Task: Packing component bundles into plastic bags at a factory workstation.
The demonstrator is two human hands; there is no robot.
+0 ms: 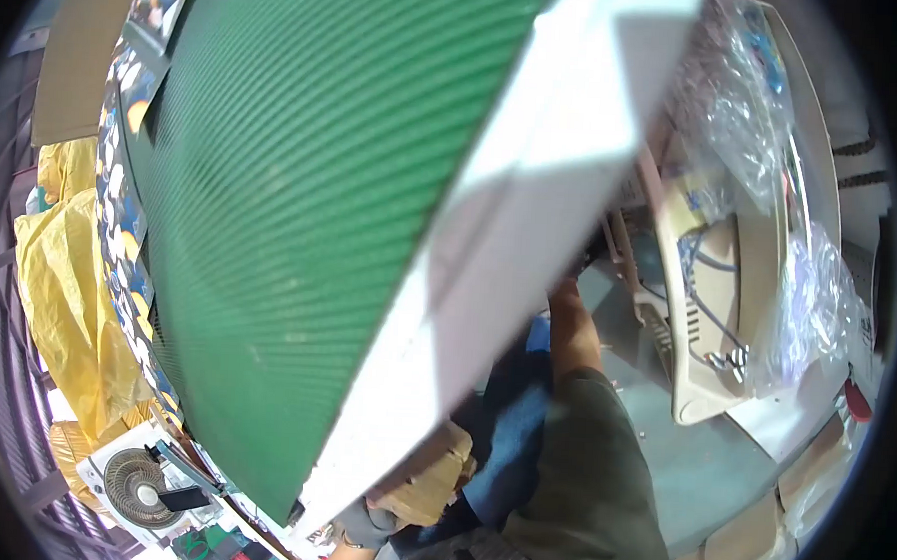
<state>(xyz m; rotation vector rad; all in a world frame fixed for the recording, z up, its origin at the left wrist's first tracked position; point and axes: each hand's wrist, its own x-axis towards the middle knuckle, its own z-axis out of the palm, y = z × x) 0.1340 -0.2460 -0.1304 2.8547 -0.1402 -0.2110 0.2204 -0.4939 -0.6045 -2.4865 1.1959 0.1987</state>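
A large green ribbed board (pixel 312 204) with a broad white side (pixel 491 212) stands tilted right in front of me and fills the middle of the head view. Near its lower end is my left hand (pixel 368 525), in what looks like a grey glove, its fingers closed at the board's edge and partly hidden. A tan, cardboard-like block (pixel 428 476) is right beside that hand. My right arm, in a dark olive sleeve, reaches forward; my right hand (pixel 566 290) passes behind the white side, which hides its fingers.
At right lies a beige plastic frame (pixel 679 320) beside a box with clear plastic wrap (pixel 736 102). Cardboard pieces (pixel 743 538) are on the grey floor (pixel 690 481). To the left are a yellow plastic sheet (pixel 77 304), a white fan (pixel 139 487) and a patterned cloth (pixel 121 206).
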